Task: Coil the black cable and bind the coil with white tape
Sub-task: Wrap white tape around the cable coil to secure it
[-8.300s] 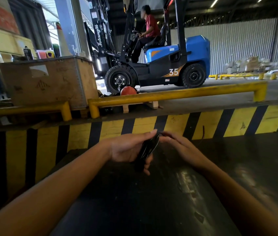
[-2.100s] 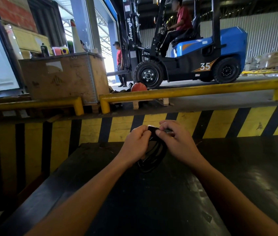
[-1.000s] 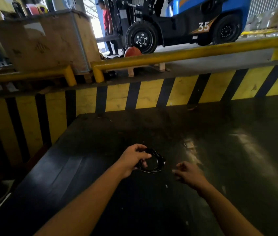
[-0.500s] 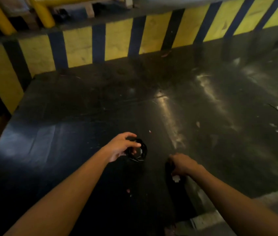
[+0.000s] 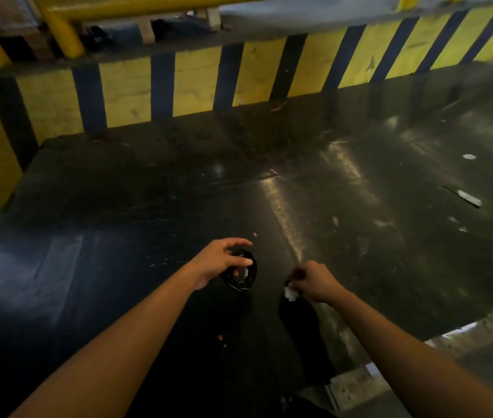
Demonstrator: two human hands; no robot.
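Note:
The black cable coil (image 5: 240,274) lies low on the black tabletop (image 5: 118,236), with a small strip of white tape (image 5: 246,271) showing on it. My left hand (image 5: 219,262) is over the coil's left side with fingers spread; the thumb crosses the coil and the index finger is lifted off it. My right hand (image 5: 314,282) is a closed fist to the right of the coil, apart from it, with a small white piece of tape (image 5: 289,292) sticking out of its lower left side.
A yellow and black striped barrier (image 5: 203,86) runs along the far edge, with a yellow rail (image 5: 64,34) above it. Small white scraps (image 5: 468,198) lie on the right. The table's near edge (image 5: 456,330) shows at lower right.
My view has dropped from the forklift to the tabletop. My left hand lowered the coil and its fingers have spread off it. My right hand let go of the coil and closed on a white piece.

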